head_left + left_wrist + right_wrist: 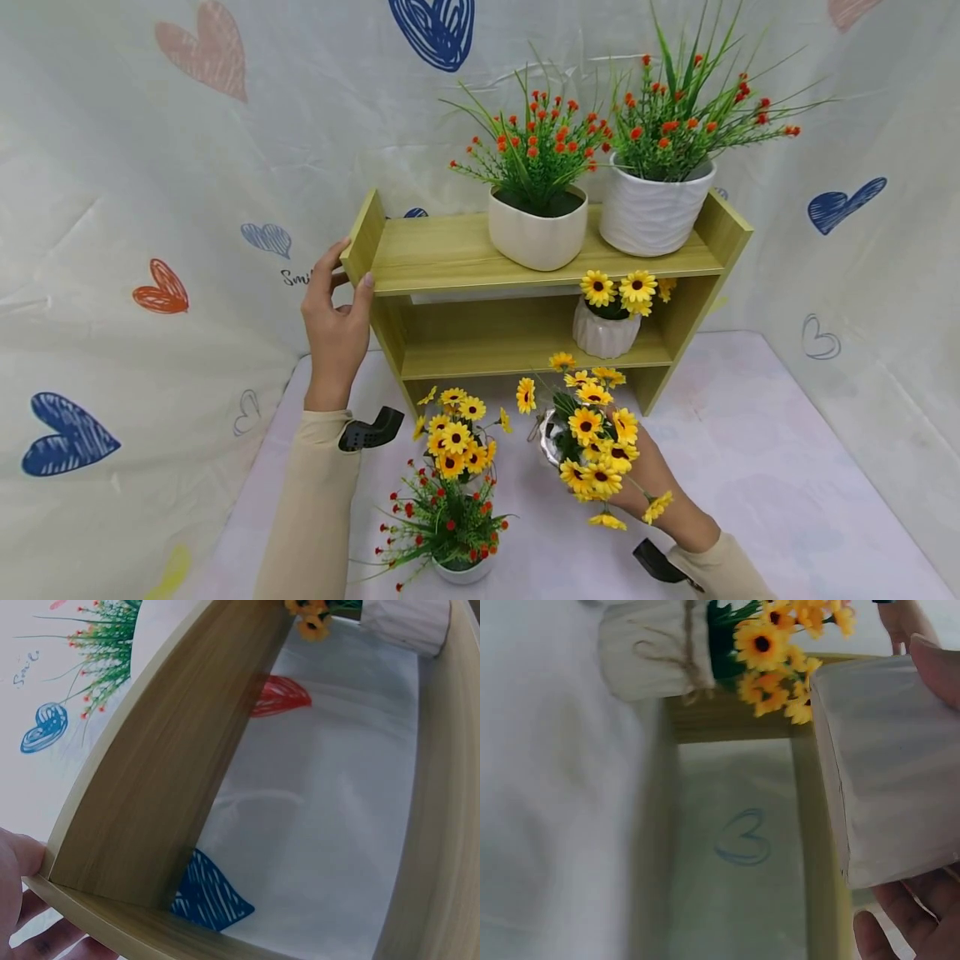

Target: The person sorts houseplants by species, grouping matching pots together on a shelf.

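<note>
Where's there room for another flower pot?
Top shelf, between its left side panel and the cream pot. Lower shelf, left of the small ribbed pot. Table, right of the right hand. It's crowded at the top shelf's right end and on the table beside the left sleeve.

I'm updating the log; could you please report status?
Left fingers holding two-tier, yellowish wood-grain shelf. Right fingers gripping white pot of yellow flowers. Fluted pale planter occupies lower tier's right side.

Behind the left fingers (324, 268) hangs a pale sheet (150, 183) with blue and red hearts (69, 437); below those fingers, a whitish worktop (757, 450).
</note>
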Available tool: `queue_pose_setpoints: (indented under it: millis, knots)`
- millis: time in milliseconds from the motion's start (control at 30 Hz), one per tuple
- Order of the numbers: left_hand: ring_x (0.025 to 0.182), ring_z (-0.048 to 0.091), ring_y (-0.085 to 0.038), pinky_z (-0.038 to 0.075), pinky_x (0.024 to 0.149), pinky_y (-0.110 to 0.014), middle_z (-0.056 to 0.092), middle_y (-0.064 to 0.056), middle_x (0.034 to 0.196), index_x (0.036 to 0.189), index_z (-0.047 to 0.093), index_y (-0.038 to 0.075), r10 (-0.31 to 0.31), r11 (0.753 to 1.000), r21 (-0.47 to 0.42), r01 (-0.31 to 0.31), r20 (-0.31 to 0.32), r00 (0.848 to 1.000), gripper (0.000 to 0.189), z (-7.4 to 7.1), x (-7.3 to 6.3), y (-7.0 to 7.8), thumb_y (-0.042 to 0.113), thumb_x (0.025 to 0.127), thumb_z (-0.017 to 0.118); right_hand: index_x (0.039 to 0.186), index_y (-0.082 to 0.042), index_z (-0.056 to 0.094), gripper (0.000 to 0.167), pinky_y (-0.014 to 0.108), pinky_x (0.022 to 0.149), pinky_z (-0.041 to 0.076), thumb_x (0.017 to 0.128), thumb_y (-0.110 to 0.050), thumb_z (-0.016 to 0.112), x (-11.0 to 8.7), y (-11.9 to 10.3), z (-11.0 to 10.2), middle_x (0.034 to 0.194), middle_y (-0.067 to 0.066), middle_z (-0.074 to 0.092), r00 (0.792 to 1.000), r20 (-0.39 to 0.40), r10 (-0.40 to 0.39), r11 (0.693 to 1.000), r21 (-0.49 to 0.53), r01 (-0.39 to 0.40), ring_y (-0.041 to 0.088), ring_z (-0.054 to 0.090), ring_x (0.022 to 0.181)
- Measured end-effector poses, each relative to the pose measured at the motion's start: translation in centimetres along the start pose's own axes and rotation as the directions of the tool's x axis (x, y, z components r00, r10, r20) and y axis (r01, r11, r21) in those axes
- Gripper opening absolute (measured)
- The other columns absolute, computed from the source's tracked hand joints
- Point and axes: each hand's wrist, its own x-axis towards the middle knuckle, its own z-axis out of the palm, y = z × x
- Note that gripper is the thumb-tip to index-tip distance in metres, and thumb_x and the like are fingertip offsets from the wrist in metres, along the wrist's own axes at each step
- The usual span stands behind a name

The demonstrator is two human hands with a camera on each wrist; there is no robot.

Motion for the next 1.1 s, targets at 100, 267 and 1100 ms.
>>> queue_pose_setpoints:
  millis: [100,267,1100]
  knots:
    - [0.119,0.063,-0.029,0.051,0.073,-0.008,0.059,-0.018,0.142,0.153,0.055,0.011,0.003,1.0,0.004,-0.002,-0.002,1.0,0.049,0.0,0.0,0.0,0.009,0.106,0.064,0.146,0.008,0.047,0.093,0.011,0.103,0.044,0.07,-0.005,0.099,1.2,-0.4,0.1,0.137,-0.003,0.059,0.995,-0.011,-0.095,0.995,-0.01,0.095,-0.003,0.055,0.125]
    - [0.119,0.063,-0.028,0.051,0.073,-0.008,0.059,-0.018,0.142,0.153,0.055,0.011,0.005,1.0,0.006,-0.005,-0.003,1.0,0.048,0.0,0.1,0.0,0.01,0.106,0.064,0.141,-0.001,0.056,0.078,0.015,0.102,0.047,0.075,-0.013,0.097,4.0,-1.7,0.7,0.13,0.005,0.065,0.986,-0.046,-0.162,0.985,-0.07,0.158,0.006,0.061,0.119]
    - [0.119,0.063,-0.029,0.051,0.073,-0.008,0.06,-0.017,0.143,0.153,0.055,0.011,0.001,1.0,0.003,-0.001,-0.004,1.0,0.048,0.1,0.0,-0.1,0.009,0.106,0.063,0.128,0.002,0.063,0.063,0.059,0.087,0.055,0.076,-0.021,0.089,12.2,-1.8,4.2,0.112,0.02,0.071,0.955,-0.291,-0.056,0.896,-0.437,-0.081,0.041,0.068,0.103]
